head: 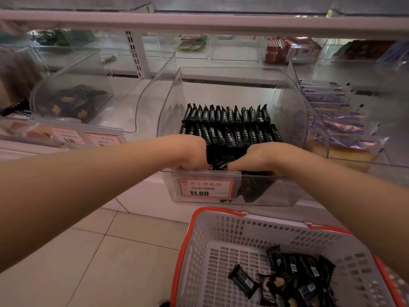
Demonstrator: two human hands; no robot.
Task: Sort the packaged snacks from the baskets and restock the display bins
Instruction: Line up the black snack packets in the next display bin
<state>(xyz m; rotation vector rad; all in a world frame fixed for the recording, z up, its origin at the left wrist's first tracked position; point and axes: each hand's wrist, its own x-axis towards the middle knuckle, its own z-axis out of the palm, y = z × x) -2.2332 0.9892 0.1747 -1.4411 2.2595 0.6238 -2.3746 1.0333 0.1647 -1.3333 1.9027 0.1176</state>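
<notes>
— Where did the packets sit relative to the hands?

— Directly between them. Both hands were inside the front of the clear display bin (221,72), the left hand (190,152) and the right hand (263,157) facing each other across a small bunch of black snack packets (223,158). Each hand's fingers were curled down onto that bunch, pressing it from either side.

— And which way did the packets run?

— The two finished rows (228,125) behind the hands stood upright on end, lined across the bin from left to right. The held bunch stood roughly upright too, though leaning; its lower ends were hidden behind the bin's front lip and the price tag (204,189).

— So the coming move turned on what?

— Probably on the gap at the front: the bunch lay just nearer the person than the second row, so settling it meant lowering it straight down and keeping it parallel to that row.

— Which hand was nearer the supply?

— The right. The basket (221,235), holding loose packets (294,278), sat below and to the right.
</notes>
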